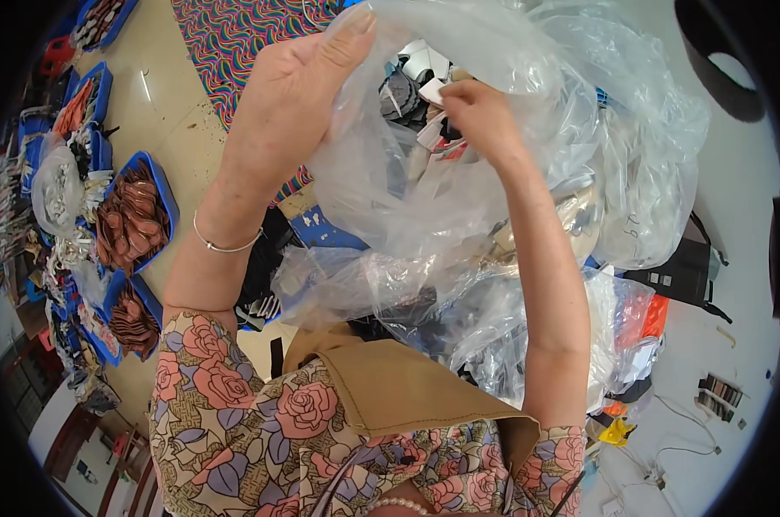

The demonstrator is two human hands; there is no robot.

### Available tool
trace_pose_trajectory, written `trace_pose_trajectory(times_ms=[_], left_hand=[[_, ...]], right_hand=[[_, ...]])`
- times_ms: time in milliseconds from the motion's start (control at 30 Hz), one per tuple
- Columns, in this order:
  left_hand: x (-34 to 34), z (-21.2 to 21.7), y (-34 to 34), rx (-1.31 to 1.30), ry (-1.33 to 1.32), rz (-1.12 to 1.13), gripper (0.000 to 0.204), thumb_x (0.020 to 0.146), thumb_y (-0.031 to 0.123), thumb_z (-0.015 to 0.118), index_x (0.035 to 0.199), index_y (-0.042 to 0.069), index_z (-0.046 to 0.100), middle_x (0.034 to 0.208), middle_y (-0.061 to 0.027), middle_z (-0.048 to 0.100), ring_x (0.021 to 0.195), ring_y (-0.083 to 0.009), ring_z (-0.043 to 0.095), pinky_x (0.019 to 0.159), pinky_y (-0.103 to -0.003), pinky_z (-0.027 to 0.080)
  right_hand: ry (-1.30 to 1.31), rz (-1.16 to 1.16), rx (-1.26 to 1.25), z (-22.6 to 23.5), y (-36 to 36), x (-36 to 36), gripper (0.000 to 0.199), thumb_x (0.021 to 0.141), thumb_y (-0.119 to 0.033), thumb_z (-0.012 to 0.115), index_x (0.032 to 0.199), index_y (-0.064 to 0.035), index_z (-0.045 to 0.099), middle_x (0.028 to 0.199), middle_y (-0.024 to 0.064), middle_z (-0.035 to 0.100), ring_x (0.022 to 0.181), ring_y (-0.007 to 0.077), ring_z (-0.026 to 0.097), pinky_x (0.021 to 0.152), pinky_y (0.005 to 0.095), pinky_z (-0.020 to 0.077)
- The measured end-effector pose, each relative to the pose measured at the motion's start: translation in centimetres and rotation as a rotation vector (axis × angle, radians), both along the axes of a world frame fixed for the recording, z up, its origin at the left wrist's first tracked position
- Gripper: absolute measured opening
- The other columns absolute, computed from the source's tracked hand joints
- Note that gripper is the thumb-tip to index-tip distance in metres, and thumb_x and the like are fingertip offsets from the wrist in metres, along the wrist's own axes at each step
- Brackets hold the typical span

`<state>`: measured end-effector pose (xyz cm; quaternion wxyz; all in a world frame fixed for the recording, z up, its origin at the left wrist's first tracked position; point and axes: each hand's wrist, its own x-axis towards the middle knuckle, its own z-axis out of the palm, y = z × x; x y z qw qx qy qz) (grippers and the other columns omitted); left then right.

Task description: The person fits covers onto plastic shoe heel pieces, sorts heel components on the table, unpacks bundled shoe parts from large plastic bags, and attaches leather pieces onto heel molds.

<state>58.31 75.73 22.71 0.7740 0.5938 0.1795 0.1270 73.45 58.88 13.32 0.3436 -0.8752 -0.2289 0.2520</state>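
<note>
The left hand (299, 90) grips the gathered rim of a clear plastic bag (502, 52), its thumb laid along the edge; the other fingers are mostly hidden behind the wrist and film. The right hand (483, 121) reaches inside the bag's mouth, fingers curled and pinched on a white flat piece (432, 91), whose far end disappears among the contents. How many layers it holds is hard to make out. Just left of those fingertips lie grey cut pieces (398, 93), partly covered by the bag wall, and red and pale scraps below them blur together. The bag's top runs out of view above both hands.

Cloudy, wrinkled film stands between the two hands and veils whatever lies lower in the bag. To the right of the right hand, a second plastic bag (644, 207) bulges close by, its contents unclear. A multicoloured wavy-patterned cloth (226, 52) spreads beyond the left hand, cut off by the upper edge and partly covered by the wrist. Farther left of that hand, a blue bin (173, 202) holds brown sole-shaped pieces (131, 215). Nearer the body than both hands, a brown apron (416, 388) hides part of the pile.
</note>
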Motion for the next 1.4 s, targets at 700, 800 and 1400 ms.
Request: trace_pose_trajectory(times_ms=[700,800,1400], left_hand=[[0.3,0.1,0.5,0.133,0.054,-0.011,0.034,0.092,0.032,0.055,0.086,0.001,0.067,0.052,0.0063,0.046,0.045,-0.0003,0.037,0.04,-0.019,0.029],[1.8,0.6,-0.5,-0.087,-0.028,0.099,0.03,0.094,0.025,0.051,0.1,-0.002,0.064,0.084,-0.0015,0.065,0.073,-0.0032,0.057,0.063,-0.017,0.044],[4.3,3.3,-1.1,0.307,-0.062,0.056,0.032,0.094,0.021,0.053,0.07,0.001,0.062,0.05,0.0058,0.047,0.043,-0.0012,0.037,0.04,-0.019,0.026]], right_hand=[[0.684,-0.577,0.201,-7.3,3.8,-1.9,0.035,0.079,-0.006,0.058,0.114,-0.0049,0.052,0.083,0.0069,0.059,0.07,0.0163,0.058,0.059,0.029,0.0461],[0.412,-0.012,-0.095,-6.7,1.9,3.1,0.053,0.081,-0.027,0.059,0.129,-0.0079,0.045,0.095,0.0096,0.062,0.082,0.0182,0.059,0.072,0.0303,0.0461],[-0.04,-0.229,0.117,-0.4,-2.6,15.7,0.047,0.087,-0.029,0.048,0.129,-0.008,0.048,0.133,0.0093,0.046,0.129,0.0232,0.033,0.107,0.0367,0.0195]])
